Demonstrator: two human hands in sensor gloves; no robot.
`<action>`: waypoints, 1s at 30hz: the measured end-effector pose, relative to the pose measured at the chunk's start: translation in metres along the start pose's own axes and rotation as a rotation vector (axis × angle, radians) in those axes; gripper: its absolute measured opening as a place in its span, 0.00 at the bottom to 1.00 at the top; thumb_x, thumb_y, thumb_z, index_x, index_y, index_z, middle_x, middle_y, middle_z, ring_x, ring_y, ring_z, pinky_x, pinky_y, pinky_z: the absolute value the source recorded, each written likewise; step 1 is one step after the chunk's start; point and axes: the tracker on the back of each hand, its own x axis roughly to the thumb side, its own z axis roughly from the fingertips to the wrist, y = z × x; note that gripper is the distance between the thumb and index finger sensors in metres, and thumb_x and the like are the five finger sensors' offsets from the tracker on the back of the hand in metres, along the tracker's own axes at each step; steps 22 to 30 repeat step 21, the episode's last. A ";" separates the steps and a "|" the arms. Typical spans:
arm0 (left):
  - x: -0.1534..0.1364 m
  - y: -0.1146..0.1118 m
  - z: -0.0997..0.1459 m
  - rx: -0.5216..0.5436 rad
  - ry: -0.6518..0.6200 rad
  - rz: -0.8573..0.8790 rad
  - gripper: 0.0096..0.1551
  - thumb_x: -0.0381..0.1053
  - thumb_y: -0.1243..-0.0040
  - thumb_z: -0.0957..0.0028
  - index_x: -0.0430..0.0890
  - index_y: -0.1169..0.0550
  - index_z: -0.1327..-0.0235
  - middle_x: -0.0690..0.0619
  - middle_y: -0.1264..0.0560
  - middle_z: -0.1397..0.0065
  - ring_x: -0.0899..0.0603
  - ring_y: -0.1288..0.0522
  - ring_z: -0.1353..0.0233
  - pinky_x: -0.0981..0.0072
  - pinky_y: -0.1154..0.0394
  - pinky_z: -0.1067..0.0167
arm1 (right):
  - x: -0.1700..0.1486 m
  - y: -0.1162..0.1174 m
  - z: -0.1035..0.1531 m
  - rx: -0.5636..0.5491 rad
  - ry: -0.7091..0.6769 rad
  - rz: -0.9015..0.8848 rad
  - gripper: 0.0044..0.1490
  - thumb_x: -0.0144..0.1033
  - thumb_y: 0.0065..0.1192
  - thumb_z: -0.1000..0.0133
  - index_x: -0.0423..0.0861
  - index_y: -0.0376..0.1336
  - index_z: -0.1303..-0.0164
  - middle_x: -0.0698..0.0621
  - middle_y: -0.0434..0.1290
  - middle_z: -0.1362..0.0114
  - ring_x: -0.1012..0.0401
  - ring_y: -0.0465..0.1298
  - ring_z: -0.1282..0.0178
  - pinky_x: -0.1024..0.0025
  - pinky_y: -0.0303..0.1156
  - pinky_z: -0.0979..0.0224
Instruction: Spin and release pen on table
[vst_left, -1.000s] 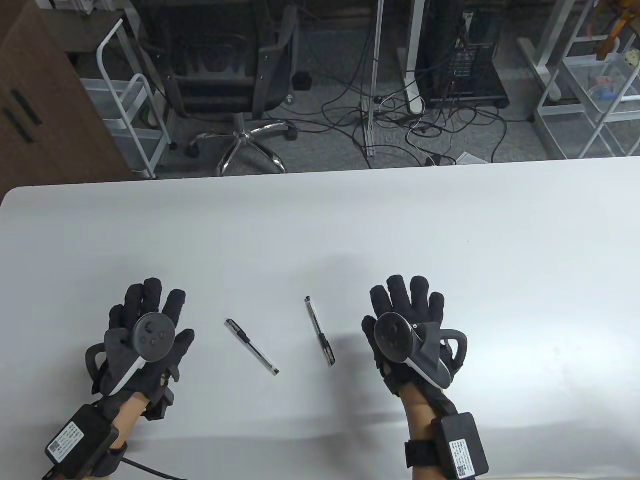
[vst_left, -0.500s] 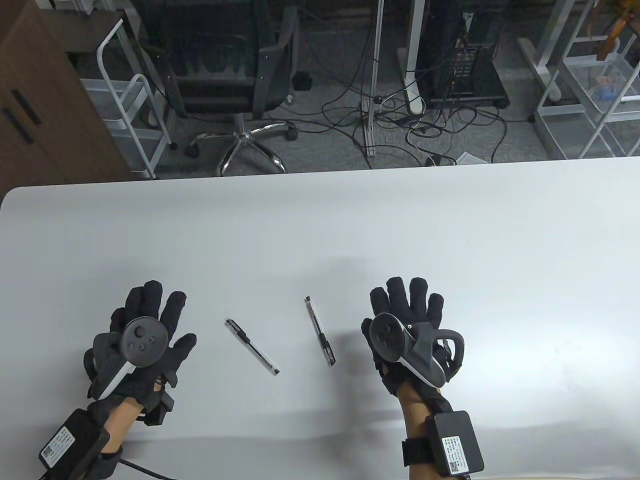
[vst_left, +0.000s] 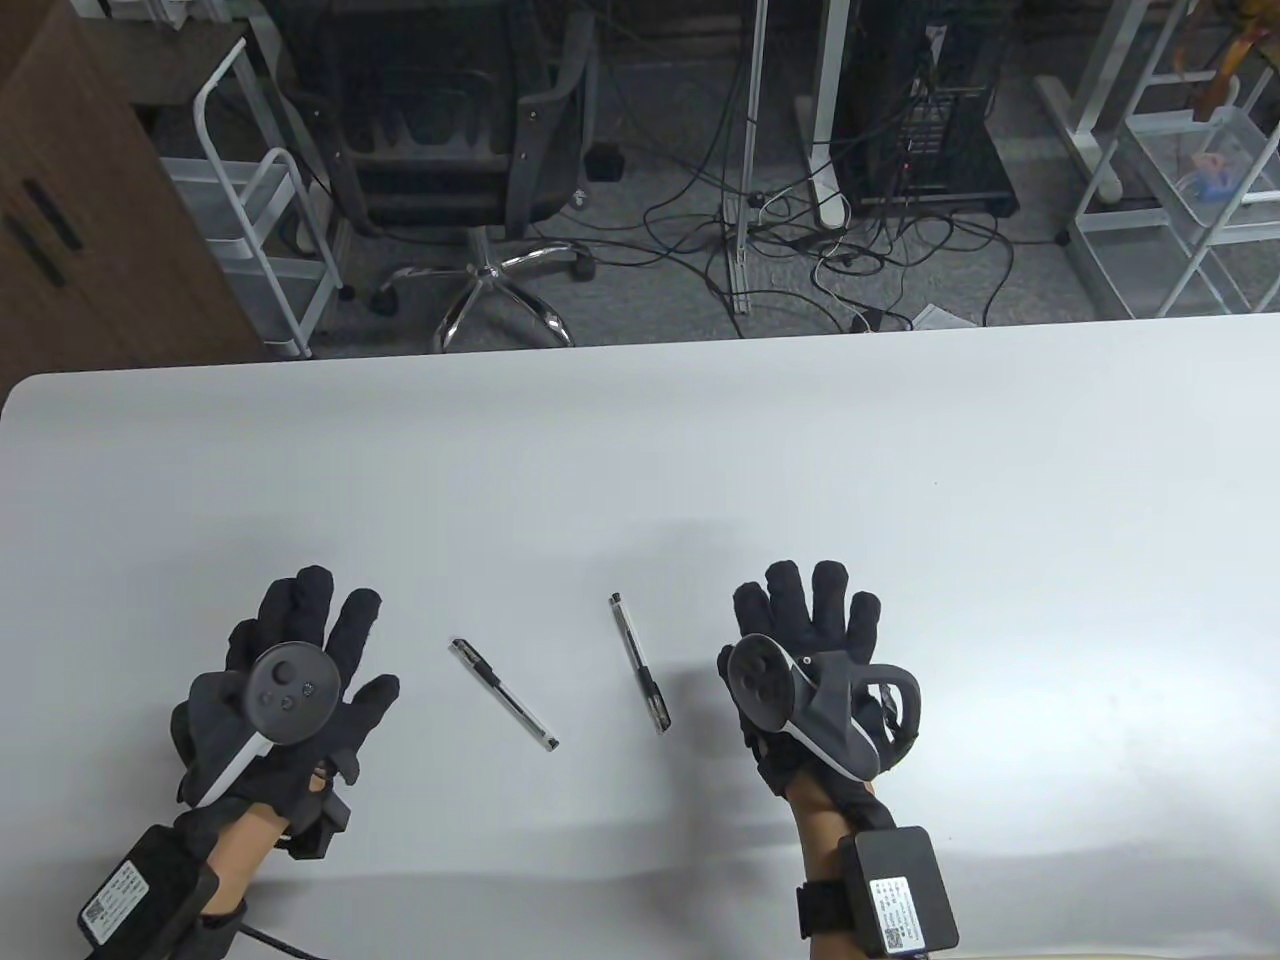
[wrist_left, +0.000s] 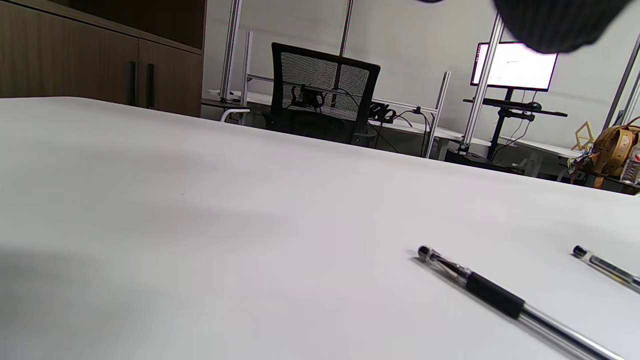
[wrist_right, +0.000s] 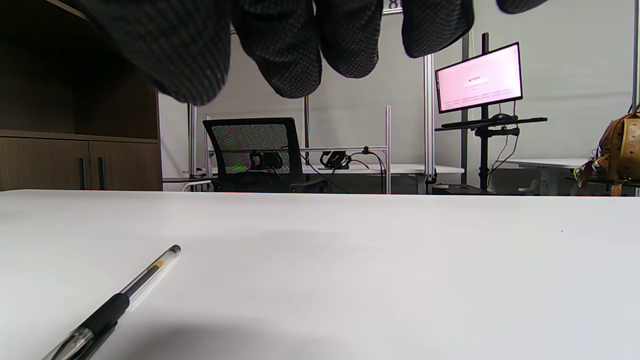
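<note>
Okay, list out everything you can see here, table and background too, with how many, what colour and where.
Pens: 2, clear barrels with black grips; left pen and right pen lie apart on the table between the hands.
Table: 1, white, fills the lower part of the table view.
Office chair: 1, black mesh with chrome base, beyond the far edge.
Cabinet: 1, brown wood, far left.
Wire carts: 2, white; left cart, right cart.
Monitor: 1, lit screen on a black stand, background right.
Left hand: black glove with tracker, fingers spread, touching no pen.
Right hand: black glove with tracker, fingers spread, touching no pen.
</note>
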 end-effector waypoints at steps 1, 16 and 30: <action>0.000 0.000 0.000 -0.001 0.000 -0.002 0.50 0.67 0.39 0.64 0.67 0.45 0.25 0.59 0.62 0.17 0.42 0.61 0.13 0.35 0.59 0.22 | 0.000 0.000 0.000 0.001 0.001 -0.001 0.43 0.61 0.66 0.55 0.57 0.63 0.29 0.53 0.57 0.19 0.40 0.54 0.15 0.34 0.48 0.23; 0.001 -0.006 -0.001 -0.052 0.016 -0.013 0.50 0.67 0.39 0.64 0.66 0.46 0.25 0.58 0.62 0.17 0.42 0.61 0.13 0.35 0.59 0.22 | 0.001 0.000 0.000 0.022 -0.009 0.002 0.42 0.61 0.66 0.55 0.58 0.63 0.29 0.53 0.58 0.19 0.40 0.54 0.15 0.34 0.49 0.23; 0.002 -0.006 -0.002 -0.062 0.017 -0.015 0.50 0.66 0.39 0.64 0.66 0.45 0.25 0.58 0.62 0.17 0.42 0.63 0.12 0.35 0.59 0.22 | 0.003 0.002 -0.002 0.036 -0.015 0.011 0.42 0.61 0.66 0.55 0.58 0.63 0.29 0.53 0.58 0.19 0.40 0.54 0.15 0.34 0.49 0.23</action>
